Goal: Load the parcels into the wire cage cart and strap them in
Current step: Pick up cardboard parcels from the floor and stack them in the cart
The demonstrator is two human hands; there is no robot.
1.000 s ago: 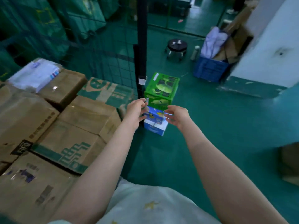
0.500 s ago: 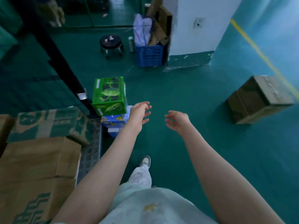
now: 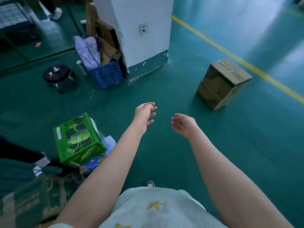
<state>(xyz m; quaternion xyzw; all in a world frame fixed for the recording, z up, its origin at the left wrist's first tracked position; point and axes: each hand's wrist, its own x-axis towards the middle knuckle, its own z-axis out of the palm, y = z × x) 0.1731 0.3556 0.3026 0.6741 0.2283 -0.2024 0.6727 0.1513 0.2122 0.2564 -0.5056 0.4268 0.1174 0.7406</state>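
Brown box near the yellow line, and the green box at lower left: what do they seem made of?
Brown box: looks like plain cardboard with a matte finish, and shiny clear tape runs along its top seam. Green box: probably printed card with a glossy coat. It shows bright graphics and a white label, but blur leaves plastic possible.

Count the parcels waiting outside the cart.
3: a green box stacked on a blue box at left, and a brown carton at right near the yellow line. Others may lie out of view.
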